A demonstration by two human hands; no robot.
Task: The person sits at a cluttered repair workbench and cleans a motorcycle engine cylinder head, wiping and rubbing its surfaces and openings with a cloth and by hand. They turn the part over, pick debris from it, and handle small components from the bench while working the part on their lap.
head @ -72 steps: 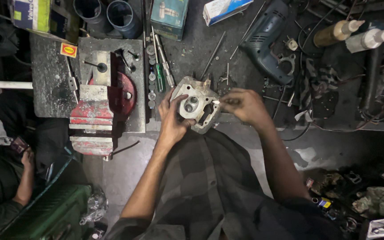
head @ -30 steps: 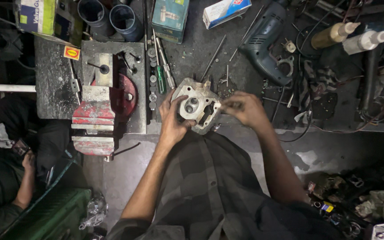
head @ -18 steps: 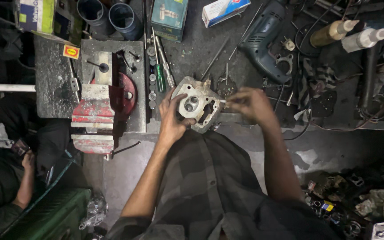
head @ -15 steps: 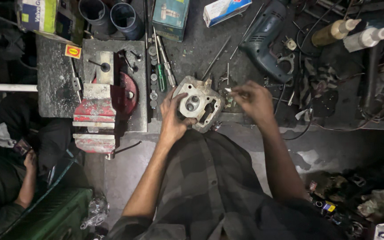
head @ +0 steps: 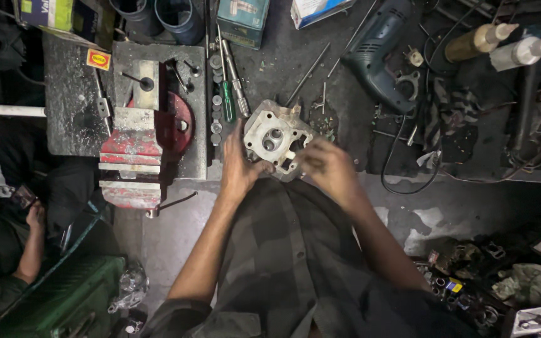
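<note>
A grey metal cylinder head (head: 272,134) rests tilted at the near edge of the dark workbench (head: 345,112). My left hand (head: 240,168) grips its left and lower side, thumb on the face. My right hand (head: 325,166) is at its right side, fingertips pinched on what looks like a small pale part (head: 290,154) against the head's lower right opening. My checked shirt fills the lower middle of the view.
A red bench vise (head: 134,159) stands left of the head. A green-handled screwdriver (head: 229,100), a blue electric drill (head: 376,59), boxes (head: 243,19) and two bottles (head: 478,40) lie behind. Another person's hand (head: 32,216) and a green crate (head: 64,294) are at lower left.
My right hand left the head's right side, reached to the bench just right of it, then came back to the head with fingertips pinched. My left hand kept its hold.
</note>
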